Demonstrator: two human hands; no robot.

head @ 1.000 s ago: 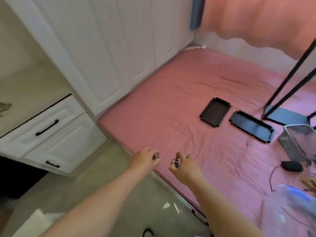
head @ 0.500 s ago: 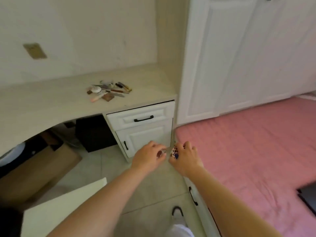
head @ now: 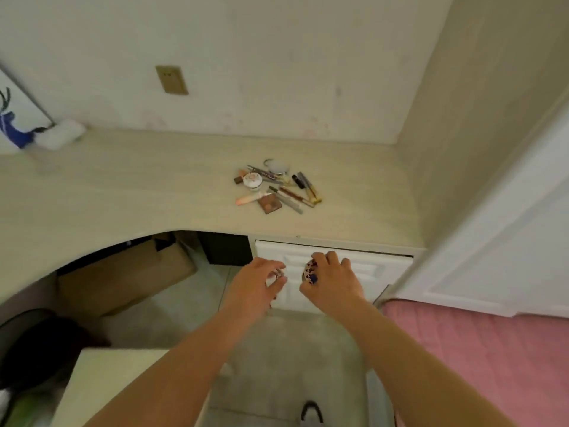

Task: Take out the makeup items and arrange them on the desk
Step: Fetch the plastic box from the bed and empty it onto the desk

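Facing a pale desk (head: 129, 192) set against a wall, with white drawers (head: 363, 266) under its right end and a white cabinet door (head: 505, 241) further right. Holding both hands out in front of the drawers, below the desk edge and well apart from the pile. Left hand (head: 255, 288): fingers curled, pinching a small shiny item (head: 278, 274), too small to identify. Right hand (head: 331, 283): fingers curled round a small patterned item (head: 310, 272) with blue and red marks.

On the desktop, one heap of makeup items (head: 277, 188), near the right end: one round white jar (head: 252, 180), one round silver-rimmed compact (head: 278, 167), one brown square palette (head: 270, 204), one pink tube (head: 248, 198), several pens and pencils overlapping one another, exact count unclear.

Elsewhere: one wall socket plate (head: 171, 79), one picture with a blue figure (head: 15, 118) leaning at far left, one white bundle (head: 61, 135) just beside it. Under the desk, one cardboard box (head: 129, 272). At lower right, pink bedding (head: 480, 359).
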